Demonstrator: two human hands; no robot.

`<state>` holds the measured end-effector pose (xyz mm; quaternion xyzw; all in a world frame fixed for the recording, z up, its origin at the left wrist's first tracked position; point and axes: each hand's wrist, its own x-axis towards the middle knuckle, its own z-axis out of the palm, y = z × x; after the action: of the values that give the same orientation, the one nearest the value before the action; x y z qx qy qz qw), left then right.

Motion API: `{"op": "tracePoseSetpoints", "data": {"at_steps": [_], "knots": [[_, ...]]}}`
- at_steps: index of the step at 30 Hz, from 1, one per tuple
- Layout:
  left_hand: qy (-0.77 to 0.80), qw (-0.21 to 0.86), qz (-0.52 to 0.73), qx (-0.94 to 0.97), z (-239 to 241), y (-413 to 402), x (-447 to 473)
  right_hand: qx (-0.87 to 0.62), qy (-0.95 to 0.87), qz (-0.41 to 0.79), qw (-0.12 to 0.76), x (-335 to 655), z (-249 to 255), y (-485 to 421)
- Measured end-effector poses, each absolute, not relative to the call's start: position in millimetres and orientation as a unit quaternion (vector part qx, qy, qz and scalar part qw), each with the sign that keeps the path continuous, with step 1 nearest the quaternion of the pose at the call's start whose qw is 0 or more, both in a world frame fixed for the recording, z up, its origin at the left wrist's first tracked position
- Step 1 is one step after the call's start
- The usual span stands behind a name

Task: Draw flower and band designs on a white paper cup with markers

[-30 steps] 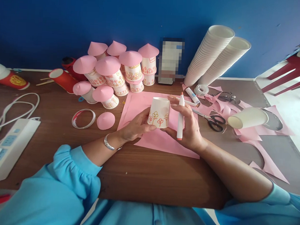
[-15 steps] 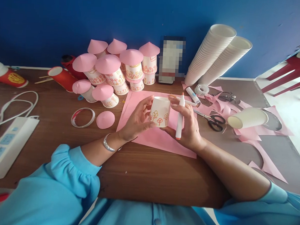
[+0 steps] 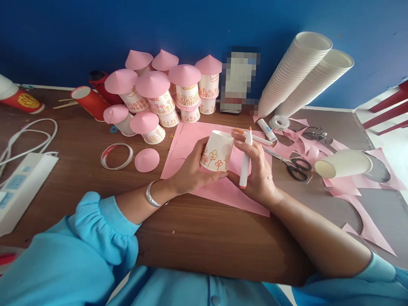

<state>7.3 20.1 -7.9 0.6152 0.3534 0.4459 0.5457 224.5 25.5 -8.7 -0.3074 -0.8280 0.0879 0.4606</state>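
A white paper cup (image 3: 218,147), drawn with orange and yellow flowers near its lower edge, is held above the pink paper (image 3: 236,197). My left hand (image 3: 194,170) wraps round its left side, with the thumb under the drawn band. On the other side, my right hand (image 3: 259,178) grips an uncapped orange marker (image 3: 246,161), tip upward, and its fingers reach to the cup's right edge. Another orange marker (image 3: 258,137) lies on the paper just behind that hand. A small pink paper cone (image 3: 147,160) rests left of the paper, beside a roll of tape (image 3: 117,156).
Decorated cups with pink cone roofs (image 3: 153,85) stand at the back. Two tall stacks of paper cups (image 3: 295,71) lean by the wall. Scissors (image 3: 296,168), a loose cup (image 3: 345,163) and pink scraps (image 3: 370,223) lie to the right. A power strip (image 3: 23,190) sits left.
My left hand has shifted its grip, its thumb now reaching further right beneath the cup. The cup has turned and tilted slightly. The whole view has moved a little.
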Motion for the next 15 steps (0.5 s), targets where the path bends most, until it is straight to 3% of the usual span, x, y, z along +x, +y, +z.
{"op": "tracePoseSetpoints", "data": {"at_steps": [15], "knots": [[0.329, 0.556, 0.462, 0.608, -6.7, 20.1, 3.5, -0.295, -0.812, 0.116, 0.490, 223.3, -11.4, 25.4]]}}
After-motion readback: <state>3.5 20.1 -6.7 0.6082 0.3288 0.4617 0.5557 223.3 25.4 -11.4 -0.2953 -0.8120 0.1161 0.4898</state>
